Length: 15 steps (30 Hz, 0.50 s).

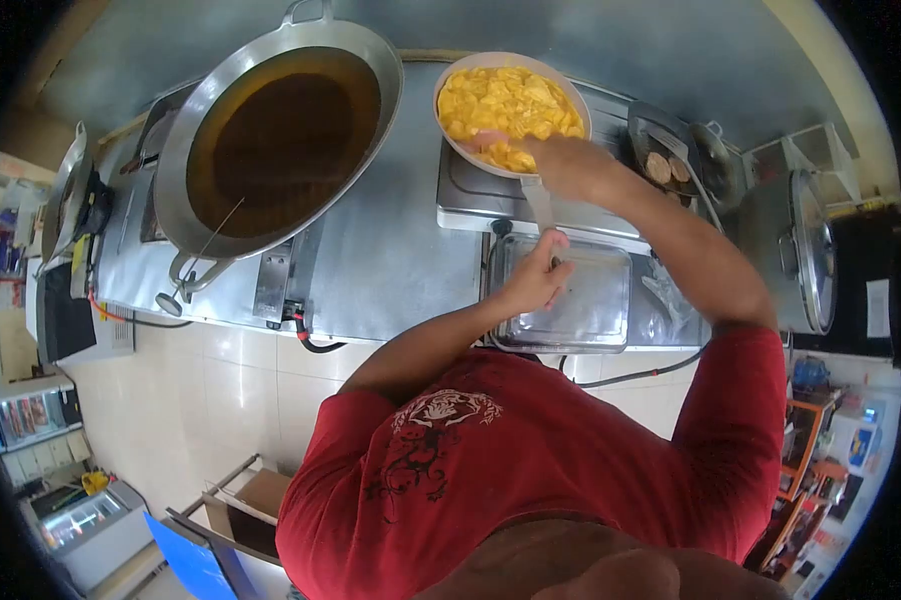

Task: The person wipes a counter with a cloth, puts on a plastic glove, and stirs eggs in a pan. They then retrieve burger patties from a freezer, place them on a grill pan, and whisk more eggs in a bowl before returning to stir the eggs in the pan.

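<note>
A light-coloured frying pan (pixel 586 112) full of yellow, egg-like food (pixel 505 100) sits on a small stove (pixel 460 200). Its handle (pixel 538 203) points toward me, and my left hand (pixel 540 272) is closed round the handle's end. Over the pan's near right rim is my right hand (pixel 567 168), slightly blurred, with its fingers curled down and mostly hidden. A pinkish shape (pixel 485 139) lies at the food beside it; what this hand holds is unclear.
A large wok (pixel 378 130) of dark liquid stands at left, with a thermometer (pixel 170 304) at its near handle. A clear lidded tray (pixel 575 300) is below the stove. To the right are a dark pan (pixel 638 125) with round pieces and a tall pot (pixel 770 240).
</note>
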Tool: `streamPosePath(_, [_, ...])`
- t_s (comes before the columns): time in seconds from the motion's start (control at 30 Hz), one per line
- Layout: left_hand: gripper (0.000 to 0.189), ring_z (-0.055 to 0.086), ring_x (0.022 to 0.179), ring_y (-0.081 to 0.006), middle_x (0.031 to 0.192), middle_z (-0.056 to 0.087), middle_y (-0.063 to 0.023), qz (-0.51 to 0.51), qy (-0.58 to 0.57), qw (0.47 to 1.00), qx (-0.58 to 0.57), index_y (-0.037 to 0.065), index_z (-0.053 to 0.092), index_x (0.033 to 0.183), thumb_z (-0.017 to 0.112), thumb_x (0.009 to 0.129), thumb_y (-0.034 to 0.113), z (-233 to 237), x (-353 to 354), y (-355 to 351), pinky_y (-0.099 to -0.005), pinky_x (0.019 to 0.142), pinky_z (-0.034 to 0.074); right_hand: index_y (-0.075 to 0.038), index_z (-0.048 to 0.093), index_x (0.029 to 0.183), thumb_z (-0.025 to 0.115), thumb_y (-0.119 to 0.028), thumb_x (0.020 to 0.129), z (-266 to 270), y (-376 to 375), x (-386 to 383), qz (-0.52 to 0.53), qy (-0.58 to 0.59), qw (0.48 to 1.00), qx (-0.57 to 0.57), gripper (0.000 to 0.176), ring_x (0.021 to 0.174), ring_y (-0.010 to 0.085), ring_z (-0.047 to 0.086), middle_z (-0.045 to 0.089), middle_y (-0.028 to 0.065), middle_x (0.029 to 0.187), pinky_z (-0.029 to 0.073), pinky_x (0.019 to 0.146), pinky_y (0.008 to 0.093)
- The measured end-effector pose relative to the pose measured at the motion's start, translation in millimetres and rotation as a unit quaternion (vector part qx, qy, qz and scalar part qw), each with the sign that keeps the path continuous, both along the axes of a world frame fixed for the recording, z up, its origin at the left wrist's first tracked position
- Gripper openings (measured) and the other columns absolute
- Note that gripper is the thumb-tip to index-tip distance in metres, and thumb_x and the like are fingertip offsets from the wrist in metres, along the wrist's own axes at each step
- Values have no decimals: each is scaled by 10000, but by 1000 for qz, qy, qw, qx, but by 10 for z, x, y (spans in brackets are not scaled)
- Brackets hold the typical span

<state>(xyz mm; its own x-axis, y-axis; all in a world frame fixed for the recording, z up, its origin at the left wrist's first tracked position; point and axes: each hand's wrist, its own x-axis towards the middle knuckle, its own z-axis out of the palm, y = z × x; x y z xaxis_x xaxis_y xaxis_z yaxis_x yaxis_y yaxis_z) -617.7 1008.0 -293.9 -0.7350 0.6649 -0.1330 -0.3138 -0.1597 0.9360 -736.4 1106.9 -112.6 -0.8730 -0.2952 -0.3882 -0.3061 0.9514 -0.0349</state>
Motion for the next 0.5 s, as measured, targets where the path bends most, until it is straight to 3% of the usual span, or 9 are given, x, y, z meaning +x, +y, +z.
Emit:
streamPosePath(0.07, [326, 489, 430, -141, 703, 526, -63, -11, -4, 1000, 7, 133, 329, 1255, 562, 1029, 115, 0, 0, -13, -318, 393, 406, 31, 624, 1224, 520, -77, 943, 104, -90, -62, -3, 33, 999, 22, 318, 1059, 389, 711, 709, 258, 1137, 570, 897, 478])
streamPosePath(0.27, [337, 491, 422, -138, 730, 539, -77, -24, 12, 1000, 7, 135, 320, 1267, 561, 1032, 135, 59, 4, -104, -316, 380, 400, 22, 645, 1194, 504, -87, 966, 164, -74, -212, -22, 80, 995, 64, 290, 1030, 376, 727, 721, 240, 1129, 582, 877, 471])
streamPosePath(0.37, [336, 494, 418, -139, 712, 539, -70, -23, 22, 999, 4, 131, 322, 1272, 559, 1034, 143, 72, -5, -144, -317, 377, 400, 22, 639, 1233, 484, -84, 976, 204, -95, -234, -33, 113, 990, 76, 318, 1022, 367, 732, 724, 240, 1128, 584, 874, 472])
streamPosePath(0.47, [340, 498, 415, -140, 695, 538, -63, -24, 25, 999, 1, 128, 323, 1279, 560, 1036, 150, 93, -4, -153, -317, 376, 400, -105, 533, 1436, 468, -102, 978, 225, -10, -360, -44, 63, 994, 80, 463, 1003, 408, 710, 708, 252, 1084, 572, 886, 503])
streamPosePath(0.5, [342, 499, 414, -140, 690, 538, -60, -23, 26, 999, -1, 128, 323, 1281, 561, 1036, 153, 105, -9, -161, -317, 376, 399, -67, 555, 1401, 465, -96, 982, 217, -9, -367, -48, 68, 994, 74, 430, 1010, 389, 718, 713, 251, 1100, 574, 886, 496])
